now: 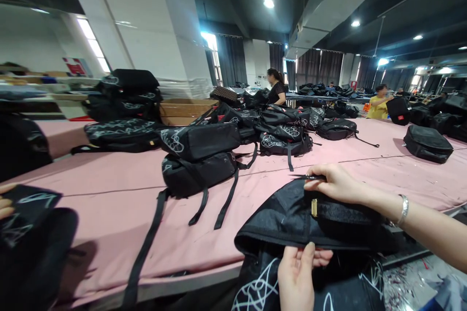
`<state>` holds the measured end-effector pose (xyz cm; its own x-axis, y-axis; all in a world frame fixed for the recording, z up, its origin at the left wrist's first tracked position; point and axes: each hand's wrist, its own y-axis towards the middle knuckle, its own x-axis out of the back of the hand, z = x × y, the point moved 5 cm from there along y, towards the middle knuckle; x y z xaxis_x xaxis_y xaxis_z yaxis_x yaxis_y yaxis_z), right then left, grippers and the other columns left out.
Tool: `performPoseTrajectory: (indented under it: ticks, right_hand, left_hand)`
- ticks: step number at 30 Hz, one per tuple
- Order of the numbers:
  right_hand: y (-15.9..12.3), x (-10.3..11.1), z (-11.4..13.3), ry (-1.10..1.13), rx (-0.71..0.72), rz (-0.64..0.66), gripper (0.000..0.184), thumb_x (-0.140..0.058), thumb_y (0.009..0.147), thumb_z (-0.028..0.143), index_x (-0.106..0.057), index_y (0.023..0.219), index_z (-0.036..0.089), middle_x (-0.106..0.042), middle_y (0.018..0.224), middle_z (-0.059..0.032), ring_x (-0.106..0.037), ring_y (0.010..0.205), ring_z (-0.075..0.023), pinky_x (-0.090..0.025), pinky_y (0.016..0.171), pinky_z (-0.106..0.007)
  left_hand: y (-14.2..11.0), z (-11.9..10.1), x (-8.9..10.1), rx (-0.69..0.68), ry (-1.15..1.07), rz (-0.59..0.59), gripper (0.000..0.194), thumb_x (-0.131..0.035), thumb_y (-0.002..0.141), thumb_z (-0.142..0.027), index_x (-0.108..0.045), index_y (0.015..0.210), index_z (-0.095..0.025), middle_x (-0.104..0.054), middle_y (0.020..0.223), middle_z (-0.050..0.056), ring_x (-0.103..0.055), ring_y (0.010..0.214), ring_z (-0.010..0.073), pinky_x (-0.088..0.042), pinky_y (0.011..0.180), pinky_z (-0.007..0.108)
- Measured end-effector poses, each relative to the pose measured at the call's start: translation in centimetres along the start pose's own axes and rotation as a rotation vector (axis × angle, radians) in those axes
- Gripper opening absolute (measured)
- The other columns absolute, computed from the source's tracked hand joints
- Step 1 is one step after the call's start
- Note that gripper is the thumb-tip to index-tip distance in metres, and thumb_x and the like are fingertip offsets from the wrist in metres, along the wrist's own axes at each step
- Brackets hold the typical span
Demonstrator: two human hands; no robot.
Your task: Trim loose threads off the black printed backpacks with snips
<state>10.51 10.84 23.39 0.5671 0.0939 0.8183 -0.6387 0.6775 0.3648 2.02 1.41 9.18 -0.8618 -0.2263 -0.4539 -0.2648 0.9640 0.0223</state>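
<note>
In front of me is a black backpack (277, 218) with white scribble lines on its lower part, its upper panel lifted at the table's front edge. My left hand (297, 277) pinches the panel's lower rim between thumb and fingers. Above it, my right hand (337, 183) holds dark thread snips (301, 176), their pointed tips toward the left. Those fingers rest just over the panel's top. A gold-coloured buckle (314, 208) sits on a black strap beneath my right hand.
The pink-covered table (120, 223) bears stacked black backpacks (200, 175) with trailing straps, and more piles behind. Another person's hand (5, 201) holds a black bag at far left. A co-worker in black (278, 92) and one in yellow (378, 104) are farther back.
</note>
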Motion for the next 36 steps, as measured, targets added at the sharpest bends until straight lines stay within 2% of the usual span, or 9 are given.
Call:
performPoseTrajectory:
  ticks: [4,8,14,22,31,36]
  right_hand:
    - [-0.9,2.1,-0.7,0.052,-0.038,-0.095,0.018,-0.048,0.085,0.030,-0.055,0.096,0.018,-0.061,0.094,-0.0031,-0.055,0.085,-0.0160,-0.042,0.075,-0.028]
    - [-2.6,3.3,-1.6,-0.063,-0.067,-0.064,0.012,-0.047,0.086,0.027,-0.056,0.084,0.019,-0.062,0.083,-0.0019,-0.056,0.075,-0.0149,-0.042,0.068,-0.026]
    - [-3.7,2.6,-1.2,-0.275,0.029,0.055,0.009,-0.051,0.085,0.023,-0.059,0.083,0.018,-0.066,0.082,-0.0031,-0.059,0.073,-0.0159,-0.041,0.066,-0.026]
    - [-3.4,2.1,-0.5,-0.393,0.083,0.052,0.010,-0.050,0.086,0.022,-0.059,0.087,0.019,-0.065,0.083,-0.0039,-0.058,0.074,-0.0168,-0.041,0.065,-0.027]
    - [-3.5,2.0,-0.3,-0.462,0.080,0.039,0.011,-0.049,0.088,0.024,-0.058,0.087,0.018,-0.064,0.082,-0.0049,-0.058,0.072,-0.0163,-0.040,0.063,-0.026]
    - [-3.3,1.6,0.3,-0.496,0.134,0.030,0.011,-0.048,0.088,0.023,-0.058,0.087,0.018,-0.063,0.082,-0.0049,-0.058,0.072,-0.0159,-0.039,0.063,-0.025]
  left_hand:
    - [0.0,-0.3,0.2,-0.004,-0.006,-0.014,0.027,-0.061,0.074,-0.040,-0.055,0.075,-0.013,-0.068,0.057,0.006,-0.063,0.053,0.0158,-0.052,0.055,0.025]
    - [0.0,-0.3,0.1,-0.007,-0.010,-0.027,0.030,-0.063,0.072,-0.043,-0.056,0.075,-0.013,-0.067,0.055,0.006,-0.063,0.052,0.0163,-0.052,0.054,0.025]
    - [0.0,-0.2,-0.1,0.013,-0.011,-0.032,0.033,-0.063,0.070,-0.045,-0.057,0.077,-0.013,-0.067,0.055,0.006,-0.063,0.051,0.0167,-0.052,0.053,0.025]
    - [0.0,-0.5,0.0,-0.016,0.011,-0.035,0.031,-0.062,0.072,-0.043,-0.057,0.076,-0.013,-0.067,0.055,0.006,-0.063,0.050,0.0172,-0.052,0.053,0.026]
    - [0.0,-0.3,0.0,-0.008,0.017,-0.029,0.032,-0.061,0.072,-0.044,-0.056,0.076,-0.013,-0.068,0.056,0.007,-0.063,0.052,0.0169,-0.052,0.054,0.026]
    - [-0.1,-0.2,0.1,-0.014,0.015,-0.034,0.031,-0.060,0.073,-0.044,-0.056,0.076,-0.013,-0.068,0.055,0.007,-0.063,0.051,0.0176,-0.052,0.054,0.028]
